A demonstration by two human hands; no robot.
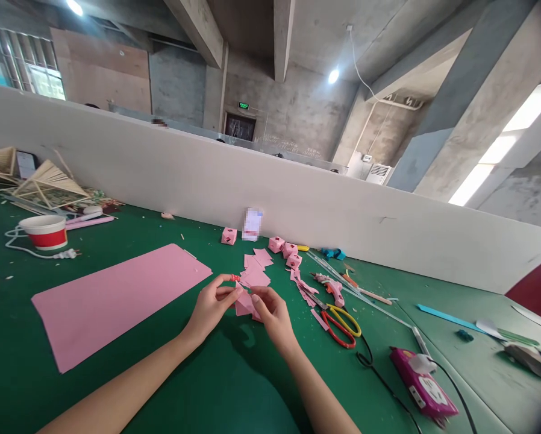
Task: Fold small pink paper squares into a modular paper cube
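Note:
My left hand (211, 305) and my right hand (274, 312) meet at the middle of the table, both with fingers pinched on a small piece of pink paper (242, 306). My fingers hide part of the piece, so its exact shape is unclear. A red band circles a finger of the left hand. Just beyond the fingertips lie loose pink paper pieces (256, 277). Several small folded pink paper boxes with dark red marks stand farther back, one pink box (229, 235) left of a propped phone (252, 224). A large pink sheet (121, 304) lies to the left.
Right of my hands lie scissors (341, 336) with red and yellow handles, a pink glue gun (336, 292), paper scraps (305, 289) and a magenta power strip (426, 389) with black cords. At left stands a red-and-white cup (44, 233). A white partition (325, 208) borders the green table.

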